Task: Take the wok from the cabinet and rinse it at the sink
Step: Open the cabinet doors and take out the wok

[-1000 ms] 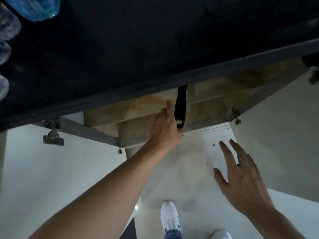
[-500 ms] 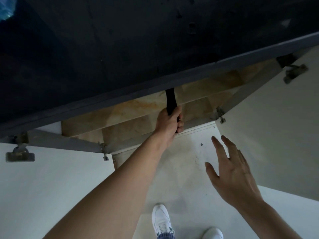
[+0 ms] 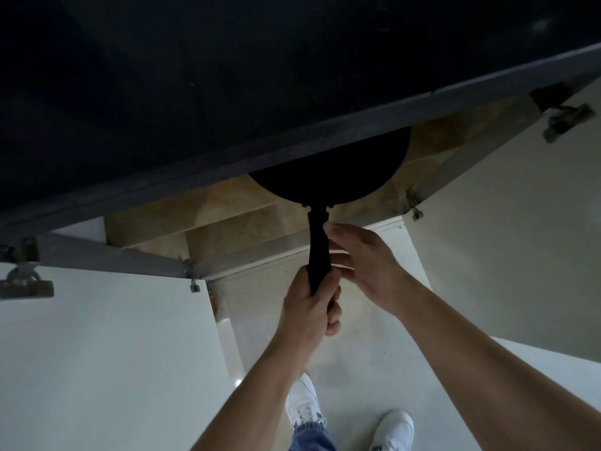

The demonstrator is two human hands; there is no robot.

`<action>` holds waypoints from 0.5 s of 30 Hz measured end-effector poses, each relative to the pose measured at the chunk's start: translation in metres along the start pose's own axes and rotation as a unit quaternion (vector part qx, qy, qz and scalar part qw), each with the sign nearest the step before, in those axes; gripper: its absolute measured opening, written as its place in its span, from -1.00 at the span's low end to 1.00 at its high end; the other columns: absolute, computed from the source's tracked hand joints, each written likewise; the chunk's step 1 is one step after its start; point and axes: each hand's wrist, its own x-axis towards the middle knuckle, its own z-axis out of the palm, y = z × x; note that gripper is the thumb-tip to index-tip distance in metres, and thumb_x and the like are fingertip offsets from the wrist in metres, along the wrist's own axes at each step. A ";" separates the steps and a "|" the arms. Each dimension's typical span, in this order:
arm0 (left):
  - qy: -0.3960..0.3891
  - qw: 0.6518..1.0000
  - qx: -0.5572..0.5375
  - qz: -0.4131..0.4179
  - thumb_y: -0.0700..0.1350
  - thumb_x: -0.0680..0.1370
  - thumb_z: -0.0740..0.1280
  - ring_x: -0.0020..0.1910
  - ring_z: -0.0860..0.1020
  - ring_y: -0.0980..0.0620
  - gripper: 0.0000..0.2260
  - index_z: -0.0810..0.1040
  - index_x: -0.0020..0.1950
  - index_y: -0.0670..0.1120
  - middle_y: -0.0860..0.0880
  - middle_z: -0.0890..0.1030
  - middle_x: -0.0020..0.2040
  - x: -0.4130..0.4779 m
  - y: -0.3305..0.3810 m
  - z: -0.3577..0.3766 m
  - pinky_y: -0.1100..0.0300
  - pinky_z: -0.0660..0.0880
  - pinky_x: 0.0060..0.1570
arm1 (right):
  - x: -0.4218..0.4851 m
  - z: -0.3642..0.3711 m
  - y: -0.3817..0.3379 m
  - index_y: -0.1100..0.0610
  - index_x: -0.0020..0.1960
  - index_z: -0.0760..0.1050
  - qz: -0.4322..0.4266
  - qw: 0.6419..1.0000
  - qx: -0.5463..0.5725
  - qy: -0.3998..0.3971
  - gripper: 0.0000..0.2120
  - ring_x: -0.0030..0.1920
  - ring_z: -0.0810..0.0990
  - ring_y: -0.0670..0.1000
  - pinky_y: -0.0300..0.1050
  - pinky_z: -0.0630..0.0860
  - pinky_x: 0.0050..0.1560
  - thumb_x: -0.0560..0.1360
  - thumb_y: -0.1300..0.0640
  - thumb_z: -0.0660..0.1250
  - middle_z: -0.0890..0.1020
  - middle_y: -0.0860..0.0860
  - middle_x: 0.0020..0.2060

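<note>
My left grip [image 3: 310, 309] squeezes the handle [image 3: 318, 249] of the black wok [image 3: 331, 170]. My right grip [image 3: 364, 265] is just beside the handle, but I cannot tell if it holds.

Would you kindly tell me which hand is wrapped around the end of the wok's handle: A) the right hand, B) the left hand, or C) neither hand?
B: the left hand is curled round the lower end of the handle of the wok, while the right hand lies beside it higher up.
</note>
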 end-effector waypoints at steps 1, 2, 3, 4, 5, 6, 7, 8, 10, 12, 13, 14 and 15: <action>-0.001 1.000 0.005 -0.003 -0.13 0.61 0.27 -0.52 0.28 0.11 -0.91 0.40 -0.02 -0.13 -0.01 0.41 -0.33 -0.005 -0.003 -0.002 0.28 0.18 -0.56 | 0.005 0.007 0.000 0.21 0.15 0.60 0.013 1.000 0.005 -0.019 -0.70 -0.02 0.71 0.15 0.02 0.60 0.04 0.54 0.02 0.43 0.71 0.15 -0.01; -0.003 1.000 0.009 -0.003 -0.12 0.62 0.26 -0.52 0.29 0.11 -0.90 0.41 -0.02 -0.13 -0.02 0.41 -0.33 -0.008 -0.005 -0.003 0.28 0.19 -0.56 | 0.010 0.014 0.001 0.25 0.17 0.58 0.028 0.999 0.010 -0.032 -0.69 -0.06 0.71 0.16 0.01 0.62 0.02 0.53 0.06 0.44 0.71 0.16 -0.03; -0.004 1.000 0.009 -0.003 -0.11 0.62 0.25 -0.52 0.30 0.10 -0.89 0.42 -0.01 -0.15 -0.03 0.42 -0.32 -0.011 -0.007 -0.004 0.27 0.22 -0.56 | 0.013 0.020 0.002 0.27 0.16 0.56 0.045 0.998 0.020 -0.041 -0.70 -0.12 0.71 0.15 0.00 0.63 -0.03 0.53 0.11 0.45 0.71 0.16 -0.08; -0.003 1.000 0.008 -0.001 -0.09 0.63 0.24 -0.51 0.33 0.09 -0.86 0.43 -0.01 -0.16 -0.04 0.43 -0.32 -0.011 -0.007 -0.006 0.25 0.26 -0.55 | 0.016 0.026 0.003 0.29 0.11 0.55 0.059 0.996 0.036 -0.048 -0.75 -0.19 0.70 0.12 -0.03 0.64 -0.09 0.53 0.15 0.46 0.69 0.14 -0.14; 0.002 1.000 0.010 0.002 -0.06 0.63 0.23 -0.51 0.37 0.06 -0.82 0.44 -0.02 -0.17 -0.05 0.46 -0.33 -0.010 -0.006 -0.008 0.23 0.31 -0.54 | 0.018 0.031 0.004 0.29 0.04 0.54 0.067 0.995 0.055 -0.052 -0.81 -0.26 0.67 0.09 -0.05 0.64 -0.16 0.53 0.18 0.45 0.66 0.13 -0.21; 0.009 1.000 0.018 0.006 -0.02 0.63 0.23 -0.50 0.42 0.04 -0.79 0.47 -0.04 -0.17 -0.06 0.50 -0.35 -0.007 -0.004 -0.011 0.21 0.37 -0.53 | 0.021 0.034 0.006 0.28 -0.05 0.54 0.070 0.994 0.070 -0.055 -0.85 -0.31 0.64 0.06 -0.08 0.63 -0.21 0.53 0.20 0.45 0.62 0.12 -0.27; 0.017 0.999 0.028 0.007 0.01 0.63 0.22 -0.50 0.46 0.03 -0.75 0.49 -0.07 -0.17 -0.06 0.52 -0.36 -0.003 -0.001 -0.013 0.21 0.40 -0.53 | 0.022 0.037 0.006 0.25 -0.14 0.53 0.068 0.993 0.074 -0.055 -0.85 -0.35 0.60 0.04 -0.10 0.62 -0.26 0.53 0.20 0.45 0.58 0.10 -0.33; 0.022 0.999 0.034 0.002 0.03 0.63 0.22 -0.51 0.47 0.03 -0.72 0.50 -0.09 -0.17 -0.07 0.54 -0.37 0.000 0.001 -0.014 0.23 0.39 -0.55 | 0.023 0.038 0.007 0.22 -0.21 0.52 0.064 0.995 0.062 -0.054 -0.80 -0.38 0.57 0.03 -0.13 0.60 -0.30 0.53 0.19 0.45 0.56 0.09 -0.38; 0.017 0.999 0.028 -0.017 0.07 0.62 0.22 -0.54 0.41 0.06 -0.68 0.50 -0.12 -0.16 -0.04 0.53 -0.38 0.002 0.003 -0.015 0.27 0.31 -0.59 | 0.023 0.038 0.009 0.18 -0.29 0.49 0.048 0.998 0.016 -0.045 -0.73 -0.43 0.53 0.03 -0.16 0.54 -0.35 0.52 0.14 0.46 0.53 0.07 -0.44; 0.016 0.999 0.005 -0.029 0.08 0.61 0.23 -0.55 0.34 0.09 -0.70 0.47 -0.14 -0.14 -0.02 0.48 -0.41 0.001 0.003 -0.011 0.28 0.23 -0.60 | 0.023 0.037 0.011 0.16 -0.30 0.47 0.023 0.999 0.009 -0.042 -0.73 -0.45 0.51 0.00 -0.12 0.52 -0.33 0.51 0.13 0.47 0.51 0.04 -0.46; 0.022 0.999 0.001 -0.028 0.08 0.61 0.23 -0.56 0.31 0.09 -0.70 0.46 -0.14 -0.13 -0.01 0.46 -0.42 -0.001 0.002 -0.008 0.29 0.22 -0.60 | 0.021 0.037 0.012 0.16 -0.29 0.47 0.015 0.999 0.020 -0.040 -0.74 -0.44 0.51 -0.01 -0.11 0.51 -0.32 0.51 0.15 0.47 0.50 0.03 -0.45; 0.029 0.999 0.005 -0.024 0.08 0.61 0.23 -0.57 0.30 0.09 -0.70 0.46 -0.15 -0.13 -0.01 0.45 -0.43 -0.003 0.000 -0.006 0.29 0.21 -0.60 | 0.018 0.036 0.013 0.16 -0.28 0.46 0.011 0.999 0.034 -0.041 -0.75 -0.44 0.51 -0.03 -0.10 0.51 -0.33 0.51 0.17 0.46 0.49 0.03 -0.44; 0.035 0.999 0.011 -0.017 0.08 0.62 0.22 -0.57 0.29 0.09 -0.69 0.45 -0.17 -0.13 -0.01 0.44 -0.43 -0.006 -0.002 -0.003 0.30 0.21 -0.60 | 0.014 0.036 0.014 0.16 -0.27 0.46 0.009 0.998 0.043 -0.042 -0.76 -0.44 0.51 -0.03 -0.11 0.50 -0.34 0.52 0.19 0.45 0.48 0.03 -0.43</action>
